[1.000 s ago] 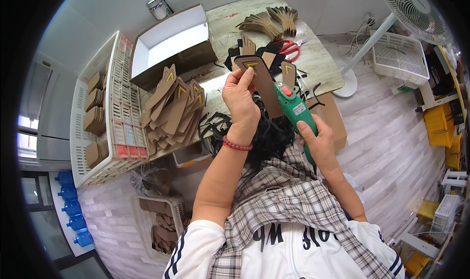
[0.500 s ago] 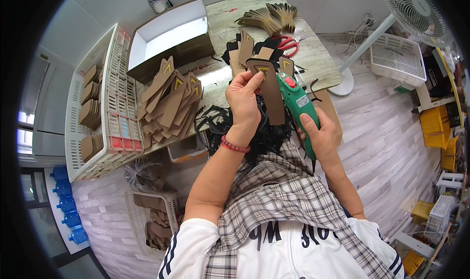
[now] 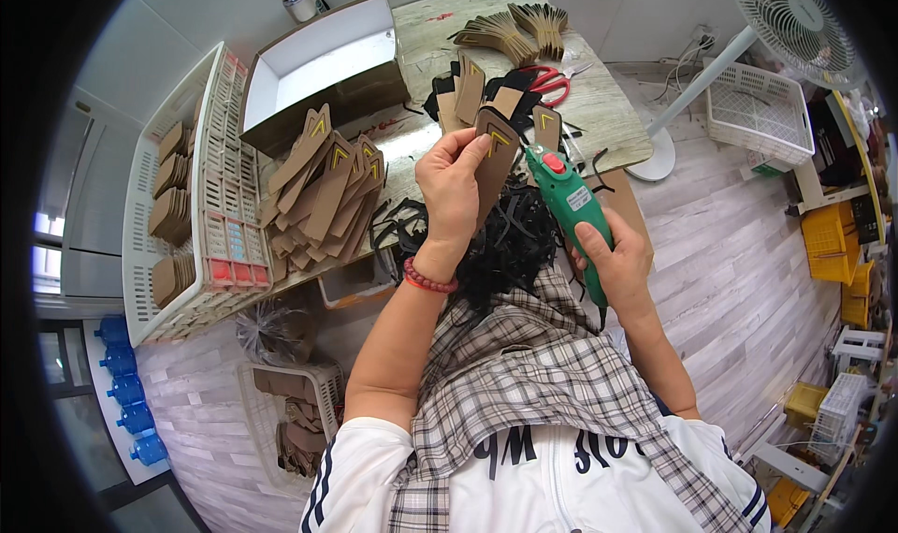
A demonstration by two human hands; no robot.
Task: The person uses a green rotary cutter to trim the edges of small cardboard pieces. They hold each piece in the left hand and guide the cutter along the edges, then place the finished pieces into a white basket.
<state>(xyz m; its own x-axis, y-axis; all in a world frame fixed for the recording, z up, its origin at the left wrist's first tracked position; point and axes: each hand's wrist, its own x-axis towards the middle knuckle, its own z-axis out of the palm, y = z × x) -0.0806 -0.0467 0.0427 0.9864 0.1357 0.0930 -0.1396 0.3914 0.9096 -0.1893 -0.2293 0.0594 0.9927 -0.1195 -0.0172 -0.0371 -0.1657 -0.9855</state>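
Pinched near its upper end, a flat brown piece (image 3: 497, 162) with a yellow chevron and dark edging is in my left hand (image 3: 451, 189). My right hand (image 3: 613, 260) wraps round the green body of electric scissors (image 3: 569, 196) with a red button. Their head points up, a small gap to the right of the brown piece. Beneath both hands lies a tangle of black trimmings (image 3: 513, 243), partly over my checked apron (image 3: 524, 365). More brown pieces with chevrons (image 3: 470, 88) rest on the table just beyond.
A pile of brown pieces (image 3: 327, 191) lies on the table (image 3: 599, 112) at left, beside an open box (image 3: 323, 65) and a white crate (image 3: 210, 205). Red-handled scissors (image 3: 552, 86) and fanned stacks (image 3: 500, 39) lie at the back. A fan (image 3: 795, 18) stands right.
My left hand has drawn the brown piece left, away from the electric scissors, and the piece now leans with its lower end leftward. My right hand has barely moved.
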